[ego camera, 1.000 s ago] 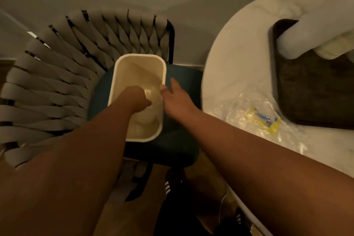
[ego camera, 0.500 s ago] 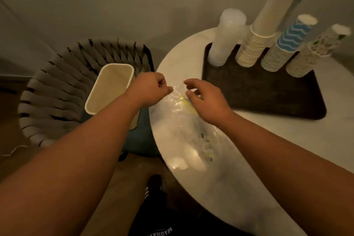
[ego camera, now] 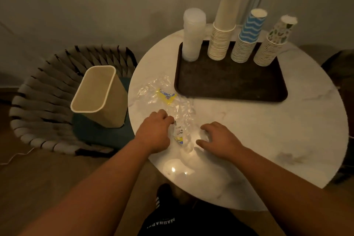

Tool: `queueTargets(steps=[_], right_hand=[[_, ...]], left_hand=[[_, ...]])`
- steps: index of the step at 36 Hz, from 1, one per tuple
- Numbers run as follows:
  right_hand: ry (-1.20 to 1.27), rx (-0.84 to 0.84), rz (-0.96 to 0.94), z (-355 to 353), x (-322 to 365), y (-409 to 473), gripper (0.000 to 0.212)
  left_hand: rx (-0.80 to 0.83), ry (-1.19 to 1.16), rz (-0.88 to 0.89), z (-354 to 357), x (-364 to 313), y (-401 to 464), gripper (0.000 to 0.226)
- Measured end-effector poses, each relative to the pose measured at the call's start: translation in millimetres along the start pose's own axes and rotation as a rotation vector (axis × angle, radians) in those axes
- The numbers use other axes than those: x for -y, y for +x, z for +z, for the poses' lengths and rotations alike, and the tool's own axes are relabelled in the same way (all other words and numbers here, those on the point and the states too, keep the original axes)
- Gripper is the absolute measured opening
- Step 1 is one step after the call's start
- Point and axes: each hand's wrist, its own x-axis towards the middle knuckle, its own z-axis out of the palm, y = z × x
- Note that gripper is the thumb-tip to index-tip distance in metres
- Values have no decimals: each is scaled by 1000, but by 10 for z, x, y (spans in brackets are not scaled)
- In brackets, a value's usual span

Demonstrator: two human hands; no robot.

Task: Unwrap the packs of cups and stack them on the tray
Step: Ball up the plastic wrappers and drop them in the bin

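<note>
Since 0.5 s ago both hands have dropped toward the near edge of the round tabletop [ego camera: 268, 140], and the view has pulled back, so all 4 cup stacks [ego camera: 222, 44] now show whole along the far side of the dark tray [ego camera: 229, 86], standing mouth-down with their long axes upright. The clear wrapper [ego camera: 168, 101] lies flattened on the tabletop left of the tray, its long axis running from the tray's near-left corner down toward the person. The left hand [ego camera: 155, 134] has its grip curled, pinching the wrapper's printed near end. The right hand [ego camera: 218, 140] rests just beside it, grip loosely spread, fingertips on the plastic. The beige bin [ego camera: 99, 94] sits on the woven chair [ego camera: 44, 101] at left.
</note>
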Motion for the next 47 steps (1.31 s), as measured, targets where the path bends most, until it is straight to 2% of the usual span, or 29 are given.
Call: queueTargets(steps=[3, 7, 9, 10, 13, 15, 20, 25, 27, 30, 34, 37, 40, 42, 43, 45, 47], right_hand=[[40, -11, -24, 161, 121, 8, 70], [41, -29, -65, 265, 235, 43, 94], [42, -81, -61, 297, 299, 85, 93], [45, -121, -66, 312, 327, 113, 84], [43, -236, -95, 327, 366, 176, 32], [65, -274, -63, 290, 364, 174, 18], [175, -375, 44, 61, 253, 45, 17], [188, -417, 120, -111, -48, -72, 23], [200, -427, 150, -161, -186, -94, 24], [244, -424, 140, -242, -366, -110, 21], [404, -375, 166, -381, -585, -117, 12], [652, -419, 203, -532, -748, -141, 13], [1004, -452, 365, -764, -930, -170, 17], [1078, -404, 487, -913, -1097, -194, 15], [1020, -394, 516, -965, -1196, -206, 13], [805, -509, 530, -1047, -1365, -253, 15], [649, -652, 403, -1131, -1454, -346, 47]], left_hand=[[-74, 238, 140, 115, 73, 54, 53], [-291, 312, 305, 244, 263, 197, 17], [-366, 291, 417, 242, 316, 266, 8], [-390, 269, 461, 216, 316, 297, 14], [-368, 134, 511, 144, 325, 377, 34], [-311, 66, 488, 104, 394, 420, 42], [-118, 92, 352, 30, 685, 541, 82], [-41, 185, 336, 32, 717, 603, 98], [-75, 223, 354, 77, 666, 642, 90], [-166, 227, 373, 109, 533, 710, 65], [-203, 298, 395, 76, 286, 810, 46], [-335, 215, 423, 21, 52, 822, 26], [-363, -19, 358, -121, -289, 820, 33], [-258, -262, 253, -276, -569, 854, 25], [-161, -356, 196, -348, -706, 884, 21], [14, -423, 171, -461, -949, 937, 16], [145, -443, 197, -497, -1154, 1006, 12]])
